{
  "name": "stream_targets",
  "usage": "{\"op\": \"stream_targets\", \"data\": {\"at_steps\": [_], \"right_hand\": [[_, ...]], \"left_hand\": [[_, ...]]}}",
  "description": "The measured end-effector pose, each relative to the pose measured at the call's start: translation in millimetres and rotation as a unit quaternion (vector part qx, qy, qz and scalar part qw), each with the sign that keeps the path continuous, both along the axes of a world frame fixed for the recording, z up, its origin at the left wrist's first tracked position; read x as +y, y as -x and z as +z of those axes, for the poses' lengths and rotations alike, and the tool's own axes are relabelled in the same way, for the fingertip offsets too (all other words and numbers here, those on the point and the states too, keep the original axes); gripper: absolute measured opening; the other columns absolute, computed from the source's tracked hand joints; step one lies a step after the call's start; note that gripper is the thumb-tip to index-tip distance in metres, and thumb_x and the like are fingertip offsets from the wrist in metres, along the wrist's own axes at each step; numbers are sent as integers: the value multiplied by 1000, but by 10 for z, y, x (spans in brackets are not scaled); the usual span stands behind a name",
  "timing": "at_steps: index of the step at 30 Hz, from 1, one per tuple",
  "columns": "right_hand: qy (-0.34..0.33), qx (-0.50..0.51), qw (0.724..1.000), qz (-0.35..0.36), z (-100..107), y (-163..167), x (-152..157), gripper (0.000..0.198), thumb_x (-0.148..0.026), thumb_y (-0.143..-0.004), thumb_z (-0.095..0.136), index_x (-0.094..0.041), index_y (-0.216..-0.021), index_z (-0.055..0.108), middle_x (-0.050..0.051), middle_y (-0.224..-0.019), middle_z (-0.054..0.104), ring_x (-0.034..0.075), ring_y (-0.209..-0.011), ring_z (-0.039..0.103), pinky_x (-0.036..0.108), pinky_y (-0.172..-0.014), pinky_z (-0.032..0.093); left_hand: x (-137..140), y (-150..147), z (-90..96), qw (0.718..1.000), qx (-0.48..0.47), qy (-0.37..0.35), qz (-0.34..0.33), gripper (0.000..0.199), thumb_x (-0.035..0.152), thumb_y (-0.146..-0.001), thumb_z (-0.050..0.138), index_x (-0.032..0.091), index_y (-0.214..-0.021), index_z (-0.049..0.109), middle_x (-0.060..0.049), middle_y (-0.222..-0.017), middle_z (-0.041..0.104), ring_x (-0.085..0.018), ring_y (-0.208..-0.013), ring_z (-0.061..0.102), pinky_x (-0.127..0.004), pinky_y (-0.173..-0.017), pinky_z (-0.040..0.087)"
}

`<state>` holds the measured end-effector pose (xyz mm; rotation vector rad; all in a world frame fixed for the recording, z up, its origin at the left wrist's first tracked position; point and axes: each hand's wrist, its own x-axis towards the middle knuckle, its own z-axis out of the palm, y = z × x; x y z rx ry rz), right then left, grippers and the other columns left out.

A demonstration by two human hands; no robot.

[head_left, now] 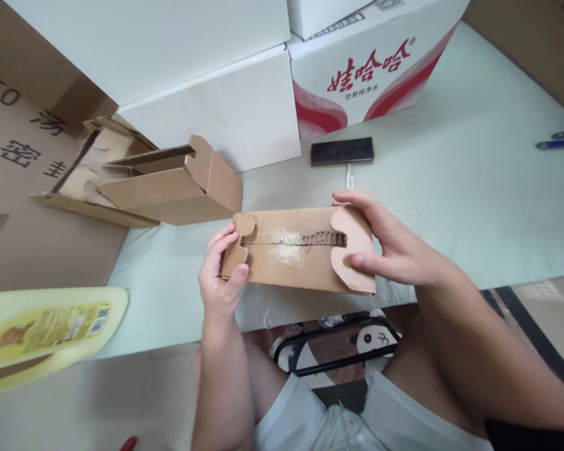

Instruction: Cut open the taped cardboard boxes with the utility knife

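A long brown cardboard box (pixel 286 269) lies near the table's front edge, between my two hands. Its long flaps meet along a torn middle seam, with a patch of clear tape (pixel 287 245) across it. At each end a notched flap is folded over the top. My left hand (pixel 220 269) grips the left end, thumb on top and fingers along the far side. My right hand (pixel 385 238) wraps the right end, its thumb pressing on the notched end flap (pixel 350 222) and its fingers over the back edge.
An open cardboard box (pixel 169 194) stands at the left, beside another opened carton (pixel 70 181). Behind are white boxes (pixel 216 113) and a red-printed carton (pixel 352 88). A phone (pixel 342 151) lies beyond my right hand. A yellow bottle (pixel 51 332) is at the left, blue pens (pixel 561 143) far right.
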<state>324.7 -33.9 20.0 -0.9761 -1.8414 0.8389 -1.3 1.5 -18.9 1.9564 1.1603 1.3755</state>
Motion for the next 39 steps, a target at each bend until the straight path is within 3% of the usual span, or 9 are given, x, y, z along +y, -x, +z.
{"op": "stream_targets", "data": {"at_steps": [5,15,24,39], "right_hand": [[-15,3,1000,12,-15,-4,11,68,-50,-92,68,-31,-150,39,13,-150,46,33,-141,47,50,-118,41],[19,16,1000,2,-28,12,1,71,-54,-94,63,-29,-153,33,14,-148,47,32,-131,54,50,-111,46],[23,24,999,-9,-48,15,-5,70,-57,-93,63,-31,-152,35,10,-129,59,27,-109,62,44,-96,52],[36,7,999,-21,-36,15,-11,68,-59,-93,61,-30,-150,36,11,-130,58,28,-108,61,46,-95,52]], "left_hand": [[0,-19,6,1000,-11,-3,-11,50,58,-90,69,27,-129,70,-11,-144,64,-30,-138,57,-48,-118,44],[-35,-42,18,999,-51,18,-6,48,58,-90,68,27,-127,71,-11,-142,65,-30,-139,57,-49,-119,44],[-30,-67,20,998,-59,27,11,49,61,-89,68,25,-122,71,-11,-140,65,-31,-138,58,-51,-119,44],[-30,-63,10,998,-58,10,-17,43,53,-92,69,28,-127,70,-9,-143,64,-28,-140,56,-48,-122,40]]}}
